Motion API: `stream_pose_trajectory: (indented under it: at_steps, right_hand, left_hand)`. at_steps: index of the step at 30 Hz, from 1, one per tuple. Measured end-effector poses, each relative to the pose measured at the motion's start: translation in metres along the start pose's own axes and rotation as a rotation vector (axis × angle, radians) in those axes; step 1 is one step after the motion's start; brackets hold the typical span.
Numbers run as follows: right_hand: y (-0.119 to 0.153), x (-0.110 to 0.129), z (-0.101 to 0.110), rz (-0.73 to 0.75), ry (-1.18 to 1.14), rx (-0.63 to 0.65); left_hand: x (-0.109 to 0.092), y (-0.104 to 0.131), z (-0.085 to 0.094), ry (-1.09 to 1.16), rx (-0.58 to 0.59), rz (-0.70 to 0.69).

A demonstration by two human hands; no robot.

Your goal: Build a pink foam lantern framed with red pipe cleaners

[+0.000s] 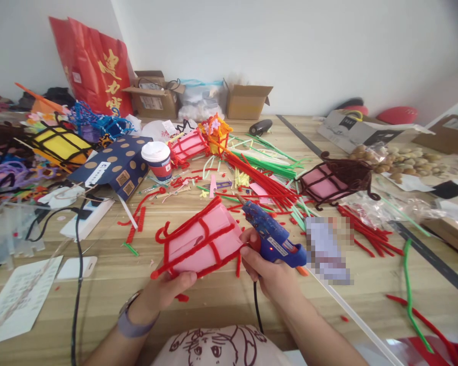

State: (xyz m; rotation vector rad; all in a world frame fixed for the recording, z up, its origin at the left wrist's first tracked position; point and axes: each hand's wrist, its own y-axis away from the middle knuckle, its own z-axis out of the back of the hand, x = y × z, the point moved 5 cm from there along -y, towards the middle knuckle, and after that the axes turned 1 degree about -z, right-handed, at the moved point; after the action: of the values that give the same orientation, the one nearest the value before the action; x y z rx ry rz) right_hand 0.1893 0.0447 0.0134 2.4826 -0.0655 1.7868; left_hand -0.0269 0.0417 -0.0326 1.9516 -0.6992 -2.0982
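Note:
A pink lantern (pixel 198 241) framed with red fuzzy stems is held up over the table, tilted. My left hand (pixel 175 287) grips its lower left side, thumb on the front and the other fingers hidden behind. My right hand (pixel 261 259) is closed round the handle of a blue glue gun (pixel 273 234), which shows a small red light. The gun's nozzle points up and to the left, beside the lantern's upper right edge. Fingertips of my right hand are close to the lantern's lower right corner.
A paper cup (pixel 156 161) and a dotted blue box (pixel 116 162) stand left. Red stems (pixel 265 178) and a dark-brown-framed lantern (pixel 326 180) lie beyond my hands. A black cable (pixel 78 290) crosses the left side. Cardboard boxes (pixel 248 101) line the wall.

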Motion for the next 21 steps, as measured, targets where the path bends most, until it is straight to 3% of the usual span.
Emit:
stream_pose_trajectory:
  at_steps: [5, 14, 18, 21]
  right_hand:
    - [0.000, -0.003, 0.003, -0.011, 0.012, -0.005]
    - [0.000, -0.002, 0.001, -0.002, 0.025, -0.009]
    - [0.000, 0.001, 0.000, -0.018, 0.039, -0.006]
    - [0.000, 0.006, 0.001, -0.041, 0.085, 0.048]
  left_hand:
    - [-0.003, -0.001, 0.001, -0.039, -0.032, -0.032]
    - [0.005, -0.002, 0.003, -0.111, -0.018, 0.039]
    - [-0.002, -0.004, 0.001, -0.033, 0.019, -0.069]
    - [-0.008, -0.007, -0.005, 0.168, 0.072, -0.165]
